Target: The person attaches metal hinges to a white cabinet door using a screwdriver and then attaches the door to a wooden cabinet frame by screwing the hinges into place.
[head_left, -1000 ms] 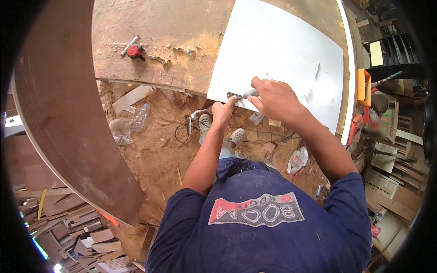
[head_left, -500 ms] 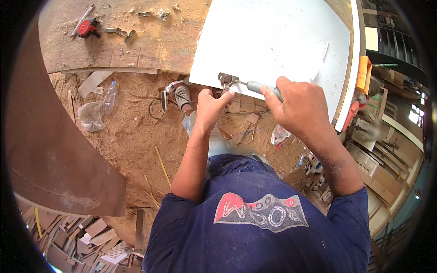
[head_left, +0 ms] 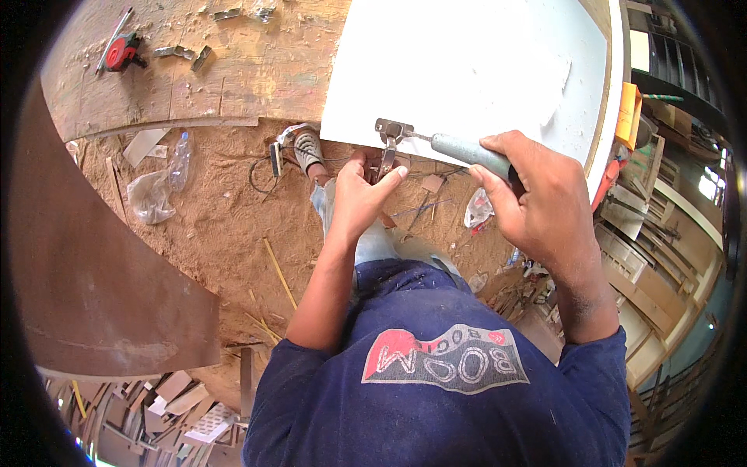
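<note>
A metal cabinet hinge (head_left: 394, 129) sits at the near edge of a white panel (head_left: 467, 70), its arm sticking out past that edge. My left hand (head_left: 363, 189) is closed on the hinge arm, with the thumb along its side. In my right hand (head_left: 537, 194) is a screwdriver (head_left: 473, 153) with a grey-green handle, lying nearly level and pointing left. Its tip meets the hinge, or comes very close; whether it sits in a screw I cannot tell.
A worn wooden bench top (head_left: 257, 78) carries a red tape measure (head_left: 120, 53), a thin metal rod and several more metal hinge pieces (head_left: 174, 52). An orange box (head_left: 627, 115) stands beyond the panel's right edge. A brown sheet (head_left: 109, 265) curves along the left, above sandy floor with plastic litter.
The hinge arm has swung out further toward me, showing more of its length past the panel edge. My right hand and the screwdriver have shifted slightly right. The whole view has moved a little.
</note>
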A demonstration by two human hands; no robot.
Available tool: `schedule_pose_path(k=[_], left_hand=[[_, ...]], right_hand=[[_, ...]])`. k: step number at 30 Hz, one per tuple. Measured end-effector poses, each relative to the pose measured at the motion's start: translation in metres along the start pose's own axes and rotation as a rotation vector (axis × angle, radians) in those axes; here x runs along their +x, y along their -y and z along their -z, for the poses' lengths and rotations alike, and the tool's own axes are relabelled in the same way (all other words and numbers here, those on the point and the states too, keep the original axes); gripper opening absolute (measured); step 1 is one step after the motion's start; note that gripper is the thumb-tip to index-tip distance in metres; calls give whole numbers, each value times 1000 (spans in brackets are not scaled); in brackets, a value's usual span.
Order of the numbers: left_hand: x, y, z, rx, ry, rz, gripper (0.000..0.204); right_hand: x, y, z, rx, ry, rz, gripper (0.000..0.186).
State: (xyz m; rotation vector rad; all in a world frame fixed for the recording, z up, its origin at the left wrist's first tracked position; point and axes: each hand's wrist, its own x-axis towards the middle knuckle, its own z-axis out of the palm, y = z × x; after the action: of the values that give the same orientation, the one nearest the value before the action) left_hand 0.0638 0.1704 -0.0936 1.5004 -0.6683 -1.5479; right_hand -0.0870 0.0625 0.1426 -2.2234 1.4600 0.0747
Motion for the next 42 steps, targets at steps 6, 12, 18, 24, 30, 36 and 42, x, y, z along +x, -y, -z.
schedule_pose_path(k=[6, 12, 18, 24, 30, 36, 42], left_hand=[[-2, -4, 1, -105, 89, 106, 35], [-3, -12, 9, -156, 144, 231, 30], [1, -13, 9, -130, 156, 174, 34], [-3, -13, 9, -121, 126, 173, 32], [-3, -6, 6, -79, 120, 161, 32], [-3, -8, 5, -72, 113, 179, 32], [-5, -8, 2, -139, 88, 208, 31]], right_hand=[[0, 5, -6, -78, 2, -11, 25], [6, -1, -15, -181, -31, -105, 31], [-5, -13, -21, -141, -49, -121, 30], [-36, -56, -12, 549, -301, -372, 29], [-62, -79, -32, 781, -553, -459, 29], [-94, -81, -46, 684, -469, -431, 25], [-100, -73, -64, 496, -389, -108, 29]])
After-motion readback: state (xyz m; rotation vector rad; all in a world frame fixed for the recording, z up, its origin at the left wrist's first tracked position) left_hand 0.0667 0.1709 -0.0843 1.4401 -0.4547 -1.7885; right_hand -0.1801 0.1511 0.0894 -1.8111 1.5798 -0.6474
